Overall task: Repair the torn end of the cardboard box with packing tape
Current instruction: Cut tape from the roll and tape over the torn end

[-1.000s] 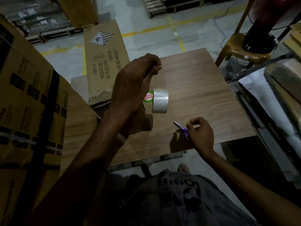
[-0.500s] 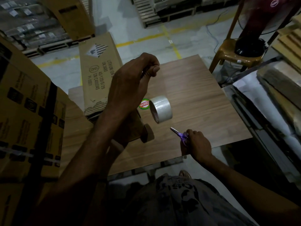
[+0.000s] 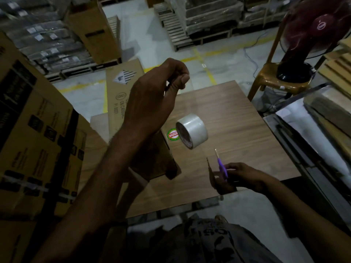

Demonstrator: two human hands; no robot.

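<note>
The cardboard box [image 3: 121, 95] lies lengthwise along the counter's [image 3: 237, 114] left edge, its far end poking past the far edge. Its near end sits behind the person's raised left hand [image 3: 152, 103], so the tear itself is mostly hidden from me.

That left hand is held high above the counter, thumb and fingers [image 3: 184, 79] pinched tight together, apparently on the free end of the tape. The strip is clear and I can barely make it out. The tape roll [image 3: 192, 130] hangs tilted in the air below the pinch, off the counter and just to the right of the box end. Near the front edge the right hand [image 3: 241, 177] grips purple-handled scissors [image 3: 221, 166] with the blades parted and pointing up toward the roll.

The step looks like cutting a length free. To do it well, I'd keep the strip taut so it doesn't fold onto itself, and bring the blades across it close above the roll. The cut should be square, and the piece long enough to run well past the tear on both sides.

Stacked cartons [image 3: 28, 130] stand to the left; a fan [image 3: 311, 31] sits on a chair [image 3: 275, 82] beyond the far right corner.
</note>
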